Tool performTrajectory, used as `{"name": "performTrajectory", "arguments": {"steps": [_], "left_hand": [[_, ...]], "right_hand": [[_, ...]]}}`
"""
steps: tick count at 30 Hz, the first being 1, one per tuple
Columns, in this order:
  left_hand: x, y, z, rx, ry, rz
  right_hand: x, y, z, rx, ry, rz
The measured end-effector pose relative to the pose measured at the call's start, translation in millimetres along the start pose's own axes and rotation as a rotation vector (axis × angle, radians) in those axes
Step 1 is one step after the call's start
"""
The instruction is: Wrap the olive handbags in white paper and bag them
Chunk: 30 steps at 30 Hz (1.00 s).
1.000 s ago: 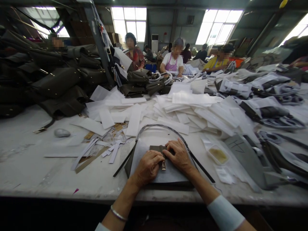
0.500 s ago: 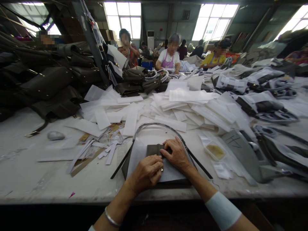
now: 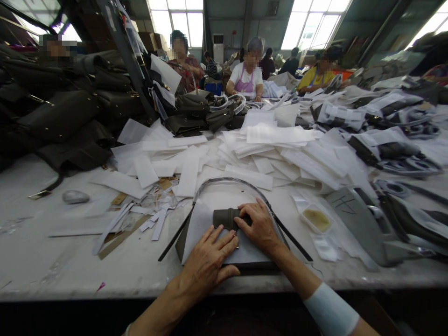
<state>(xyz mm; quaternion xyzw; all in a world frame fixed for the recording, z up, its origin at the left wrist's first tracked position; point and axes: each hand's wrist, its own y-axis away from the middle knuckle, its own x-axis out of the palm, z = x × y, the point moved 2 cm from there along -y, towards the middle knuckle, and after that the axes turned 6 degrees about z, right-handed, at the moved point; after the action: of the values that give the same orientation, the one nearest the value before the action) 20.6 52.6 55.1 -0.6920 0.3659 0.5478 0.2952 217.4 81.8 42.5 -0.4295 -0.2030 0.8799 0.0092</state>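
Observation:
In front of me a dark olive handbag (image 3: pixel 179 247) lies on the table, its face covered by a white sheet (image 3: pixel 198 217). Its plastic-wrapped handle (image 3: pixel 229 179) arches at the far side. A dark olive tab (image 3: pixel 221 218) with a raised band crosses the middle of the sheet. My left hand (image 3: pixel 210 256) rests flat on the bag just below the tab, fingers stretched out. My right hand (image 3: pixel 261 226) holds the tab's right part between thumb and fingers; that end is partly hidden under the hand. A small bit of metal shows by my left fingertips.
White sheets (image 3: pixel 259 156) are heaped beyond the bag. Paper and card scraps (image 3: pixel 159 210) and a grey mouse-shaped object (image 3: pixel 75 197) lie left. A small tray (image 3: pixel 317 219) and a grey tape dispenser (image 3: pixel 353 224) stand right. Dark bags (image 3: pixel 66 116) pile up left; several people work across the table.
My left hand has opened from a pinch near the small metal piece and now lies flat on the bag. My right hand stays on the tab. The view has shifted slightly.

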Motion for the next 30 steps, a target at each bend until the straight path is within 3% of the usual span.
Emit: {"name": "performTrajectory", "arguments": {"steps": [5,8,12,16,22,27,30], "left_hand": [[4.0,0.2,2.3,0.042,-0.011,-0.006],[10.2,2.0,2.7,0.037,-0.011,-0.068],[22.0,5.0,1.7,0.06,-0.023,-0.2],[27.3,9.0,-2.8,0.11,0.0,-0.355],[22.0,8.6,-9.8,0.1,0.03,-0.415],[19.4,9.3,-8.9,0.133,-0.06,-0.491],[21.1,10.6,-5.5,0.149,-0.133,-0.561]], "right_hand": [[-1.8,-0.7,0.3,-0.028,-0.017,-0.02],[-4.0,-0.3,2.6,-0.106,-0.081,-0.031],[-6.2,0.9,9.5,-0.214,-0.22,0.183],[-8.3,2.6,12.9,-0.28,-0.217,0.42],[-7.7,0.6,11.5,-0.344,-0.095,0.516],[-12.3,-7.6,19.8,-0.448,0.065,0.639],[-10.4,-6.5,28.1,-0.438,0.203,0.7]]}}
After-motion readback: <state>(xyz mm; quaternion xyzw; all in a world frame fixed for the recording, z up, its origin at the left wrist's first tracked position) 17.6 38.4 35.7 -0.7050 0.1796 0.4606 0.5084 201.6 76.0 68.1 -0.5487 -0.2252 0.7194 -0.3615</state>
